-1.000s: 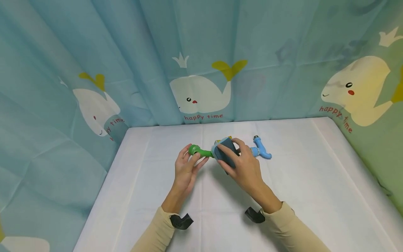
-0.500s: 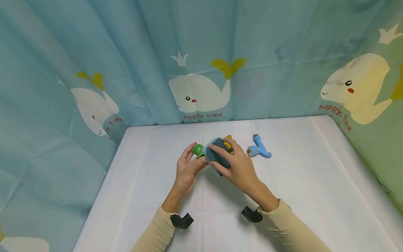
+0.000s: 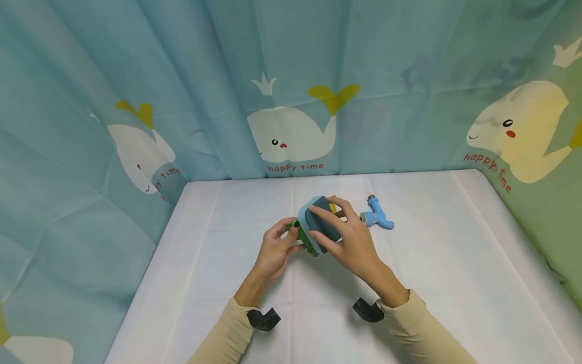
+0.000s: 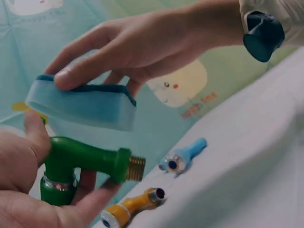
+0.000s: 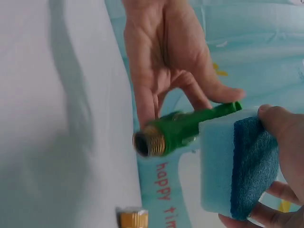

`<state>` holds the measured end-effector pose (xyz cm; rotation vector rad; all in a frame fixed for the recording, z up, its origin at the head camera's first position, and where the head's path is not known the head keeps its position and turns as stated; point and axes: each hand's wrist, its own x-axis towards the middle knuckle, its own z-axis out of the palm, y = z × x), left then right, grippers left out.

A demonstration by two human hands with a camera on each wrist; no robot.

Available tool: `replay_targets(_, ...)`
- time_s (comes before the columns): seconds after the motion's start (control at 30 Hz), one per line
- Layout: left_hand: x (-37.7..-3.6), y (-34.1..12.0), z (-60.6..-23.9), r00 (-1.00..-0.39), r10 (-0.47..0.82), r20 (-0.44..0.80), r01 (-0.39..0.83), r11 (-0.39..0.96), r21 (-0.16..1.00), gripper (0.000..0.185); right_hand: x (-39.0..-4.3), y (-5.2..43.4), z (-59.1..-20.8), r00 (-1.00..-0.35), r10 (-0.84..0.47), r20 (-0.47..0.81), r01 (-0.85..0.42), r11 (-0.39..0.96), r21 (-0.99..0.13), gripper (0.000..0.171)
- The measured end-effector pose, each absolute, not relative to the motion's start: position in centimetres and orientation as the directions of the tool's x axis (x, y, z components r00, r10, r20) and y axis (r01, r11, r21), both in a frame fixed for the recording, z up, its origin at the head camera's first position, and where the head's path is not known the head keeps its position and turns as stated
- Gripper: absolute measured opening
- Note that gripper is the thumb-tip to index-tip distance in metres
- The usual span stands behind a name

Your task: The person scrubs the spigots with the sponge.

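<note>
My left hand (image 3: 275, 248) grips a green plastic tap (image 3: 305, 239) with a brass threaded end (image 4: 135, 168), held above the white table (image 3: 454, 253). My right hand (image 3: 352, 241) pinches a light-blue sponge with a dark blue scouring face (image 3: 318, 220) and presses it against the top of the green tap (image 5: 185, 129). In the left wrist view the sponge (image 4: 80, 104) lies along the tap's body (image 4: 85, 159). The right wrist view shows the sponge (image 5: 235, 166) beside the tap, fingers on its dark side.
A blue tap (image 3: 377, 216) lies on the table to the right of my hands. A yellow tap (image 4: 128, 209) lies just behind them, mostly hidden in the head view. Whale-print curtains (image 3: 291, 91) wall in the table on three sides.
The green tap has turned in my left hand from lying sideways to pointing toward me. The sponge has moved left and now covers it. The blue tap has not moved.
</note>
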<state>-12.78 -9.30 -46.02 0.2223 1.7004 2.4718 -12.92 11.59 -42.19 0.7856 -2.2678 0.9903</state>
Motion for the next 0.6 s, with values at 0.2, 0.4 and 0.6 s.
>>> replay_targets(0.2, -12.7, -9.4, -46.0, -0.973, 0.227, 0.03, -0.053, -0.353, 0.934, 0.039, -13.0, 12.4, -42.3, -0.7, -0.266, 0.663, -0.665, 0.581, -0.469, 0.056)
replay_targets(0.4, -12.6, -9.2, -46.0, -0.972, 0.237, 0.004, -0.083, -0.358, 0.93, 0.038, -13.0, 12.7, -42.3, -0.704, -0.27, 0.657, -0.666, 0.573, -0.478, 0.056)
replay_targets(0.6, -12.4, -9.0, -45.9, -0.965, 0.248, -0.08, -0.165, -0.347, 0.923, 0.038, -12.9, 12.8, -42.6, -0.717, -0.257, 0.648, -0.653, 0.574, -0.494, 0.056)
